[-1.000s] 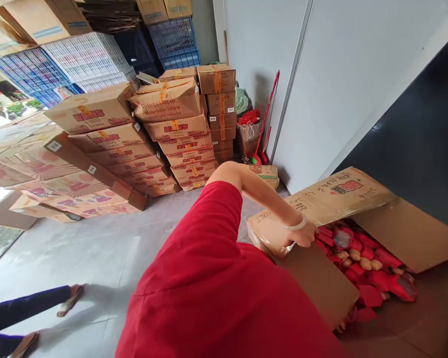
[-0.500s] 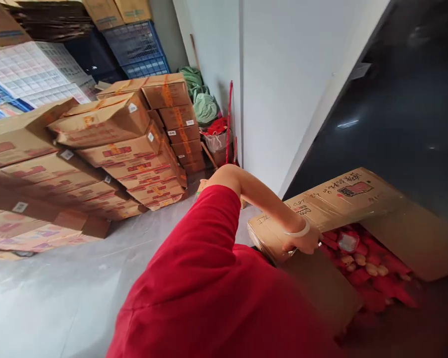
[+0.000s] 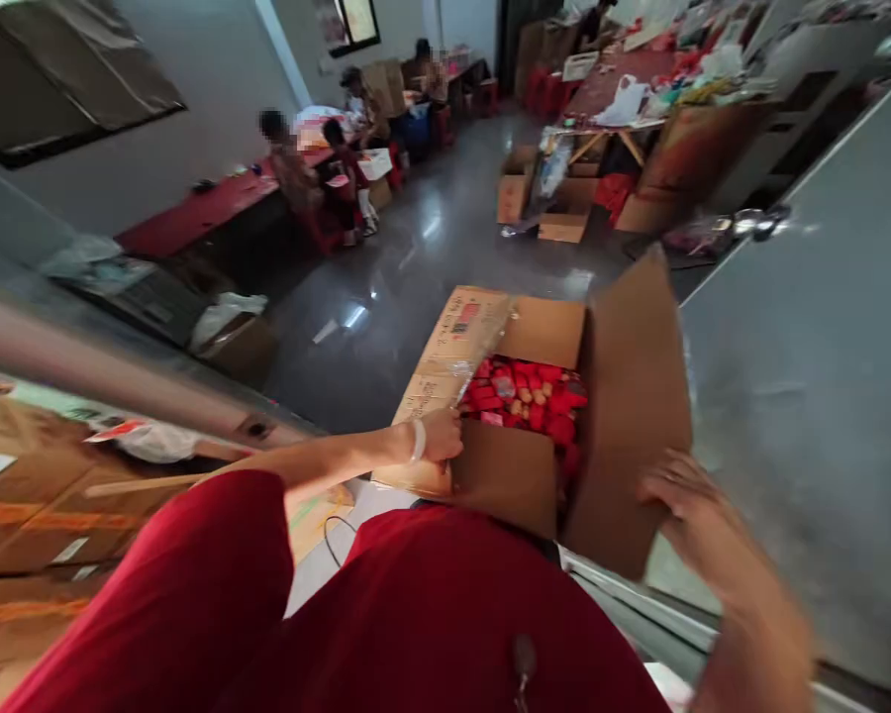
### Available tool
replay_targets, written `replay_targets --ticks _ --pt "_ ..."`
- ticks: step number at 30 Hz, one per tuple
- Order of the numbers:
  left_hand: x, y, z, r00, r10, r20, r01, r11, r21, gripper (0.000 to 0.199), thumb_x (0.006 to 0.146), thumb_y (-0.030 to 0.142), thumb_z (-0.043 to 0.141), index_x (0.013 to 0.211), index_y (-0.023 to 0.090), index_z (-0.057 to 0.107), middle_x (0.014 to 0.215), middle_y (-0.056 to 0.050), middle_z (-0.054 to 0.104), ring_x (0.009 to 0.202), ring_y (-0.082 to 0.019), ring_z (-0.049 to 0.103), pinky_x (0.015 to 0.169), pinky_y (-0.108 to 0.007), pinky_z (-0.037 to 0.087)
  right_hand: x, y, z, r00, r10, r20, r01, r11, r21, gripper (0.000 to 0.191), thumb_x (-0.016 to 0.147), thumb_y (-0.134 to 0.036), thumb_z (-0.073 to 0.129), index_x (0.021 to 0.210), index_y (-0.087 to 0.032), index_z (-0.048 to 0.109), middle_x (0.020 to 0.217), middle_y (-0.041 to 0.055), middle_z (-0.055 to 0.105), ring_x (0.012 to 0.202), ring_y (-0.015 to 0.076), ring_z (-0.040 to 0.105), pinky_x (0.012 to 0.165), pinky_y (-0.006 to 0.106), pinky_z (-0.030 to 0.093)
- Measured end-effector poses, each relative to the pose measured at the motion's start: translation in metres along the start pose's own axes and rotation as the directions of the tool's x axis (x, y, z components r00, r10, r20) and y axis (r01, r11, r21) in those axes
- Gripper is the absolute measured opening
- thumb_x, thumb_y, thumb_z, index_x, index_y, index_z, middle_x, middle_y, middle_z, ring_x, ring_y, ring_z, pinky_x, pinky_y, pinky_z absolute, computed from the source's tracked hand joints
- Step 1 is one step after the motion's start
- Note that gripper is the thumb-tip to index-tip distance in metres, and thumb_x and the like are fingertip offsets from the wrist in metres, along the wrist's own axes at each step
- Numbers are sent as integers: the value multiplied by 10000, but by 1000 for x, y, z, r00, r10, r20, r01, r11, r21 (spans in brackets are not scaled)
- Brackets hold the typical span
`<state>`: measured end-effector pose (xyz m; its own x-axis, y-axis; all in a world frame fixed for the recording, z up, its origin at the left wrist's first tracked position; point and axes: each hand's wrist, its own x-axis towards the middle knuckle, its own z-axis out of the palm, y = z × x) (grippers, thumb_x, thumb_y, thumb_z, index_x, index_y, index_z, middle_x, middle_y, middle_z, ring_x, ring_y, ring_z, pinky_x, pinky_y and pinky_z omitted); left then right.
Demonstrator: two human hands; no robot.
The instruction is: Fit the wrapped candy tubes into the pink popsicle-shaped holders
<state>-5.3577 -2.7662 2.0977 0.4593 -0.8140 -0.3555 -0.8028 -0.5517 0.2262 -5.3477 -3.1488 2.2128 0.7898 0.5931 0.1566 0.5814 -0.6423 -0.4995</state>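
A large open cardboard box [image 3: 509, 470] is in front of my body, its flaps spread outward. Red pieces [image 3: 564, 401] fill it, with several small tan ones among them; their exact kind is too small to tell. My left hand [image 3: 444, 436], with a white band at the wrist, is closed over the box's left edge beside the handwritten flap [image 3: 445, 347]. On the other side my right hand [image 3: 679, 485] grips the outer edge of the raised right flap [image 3: 631, 396], fingers on its inner face. That hand's thumb is hidden.
Stacked cartons [image 3: 37, 505] stand at the lower left beside a metal door frame [image 3: 119, 347]. A grey door [image 3: 809, 376] is close on the right. Beyond the box stretches a shiny floor [image 3: 386, 267]. Several people sit along a red table [image 3: 193, 213]; open cartons [image 3: 564, 208] lie farther back.
My view has swung right, from the stacked cartons to the room beyond the doorway. My left hand stays on the box's edge. My right hand and the raised right flap now show.
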Motion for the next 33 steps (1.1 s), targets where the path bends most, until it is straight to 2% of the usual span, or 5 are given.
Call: replay_targets --ticks 5,10,18,28,33 --pt "19 33 0 998 -5 -64 4 1000 -9 254 733 400 839 672 171 748 620 -102 688 746 -256 609 768 -384 390 -12 28 6 999 -36 22 35 996 76 316 678 70 418 687 -235 500 687 -26 592 712 173 590 1088 501 420" --pt "9 38 22 977 -77 -199 47 987 -153 127 677 294 804 632 204 727 579 -73 650 721 -251 582 786 -391 363 -15 11 7 999 -36 25 34 997 71 307 676 64 426 673 -228 520 690 -31 611 735 166 589 1067 459 411" --pt "-5 34 41 984 -68 -162 42 986 -164 108 662 295 779 604 224 721 602 -67 664 772 -252 590 831 -384 367 -23 -17 19 998 -38 54 38 999 6 331 649 82 409 651 -229 522 647 -15 587 733 186 536 911 394 439" --pt "7 56 -10 998 51 -48 -43 989 141 301 658 447 891 628 188 743 599 -61 690 673 -201 600 739 -348 361 -52 -6 -8 995 -64 -75 67 997 45 358 590 90 381 686 -232 505 686 -39 595 746 164 573 1095 451 402" --pt "4 44 -8 996 24 -82 -12 989 149 414 685 574 854 614 182 742 581 -71 678 656 -195 594 702 -348 334 -38 0 -8 994 -90 -58 93 994 53 358 583 91 381 698 -234 480 679 -37 573 770 170 569 1118 460 398"
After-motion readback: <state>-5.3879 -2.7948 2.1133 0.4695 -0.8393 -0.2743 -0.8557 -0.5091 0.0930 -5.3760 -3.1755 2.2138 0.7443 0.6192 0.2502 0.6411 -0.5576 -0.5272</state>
